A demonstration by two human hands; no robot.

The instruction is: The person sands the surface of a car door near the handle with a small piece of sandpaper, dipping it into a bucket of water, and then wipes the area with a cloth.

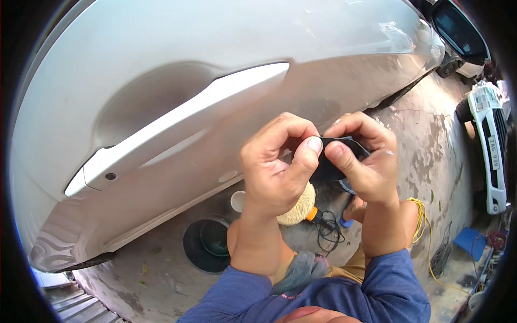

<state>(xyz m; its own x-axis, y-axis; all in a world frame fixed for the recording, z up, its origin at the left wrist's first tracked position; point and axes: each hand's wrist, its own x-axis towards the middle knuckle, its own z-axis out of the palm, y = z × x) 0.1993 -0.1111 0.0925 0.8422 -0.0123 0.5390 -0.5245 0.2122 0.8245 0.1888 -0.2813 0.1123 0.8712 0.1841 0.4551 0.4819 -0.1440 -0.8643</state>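
Both my hands are raised in front of the light-coloured car door point(323, 81), to the right of its white door handle point(183, 129). They pinch a small piece of black sandpaper point(326, 168), thin and bent. My left hand point(276, 166) grips one edge between thumb and curled forefinger. Close beside it, my right hand point(367, 159) holds the other side, the thumb pressed on the sheet and the fingers curled behind. The lower part of the sheet hangs between the hands. Neither hand touches the door.
Below my hands lies a polisher with a cream wool pad point(299, 209) and a dark cord. A dark bucket point(189, 245) and a white cup point(237, 201) are near the door's base. At right are a yellow cable point(429, 237), a blue panel point(469, 243) and a white front bumper point(491, 153).
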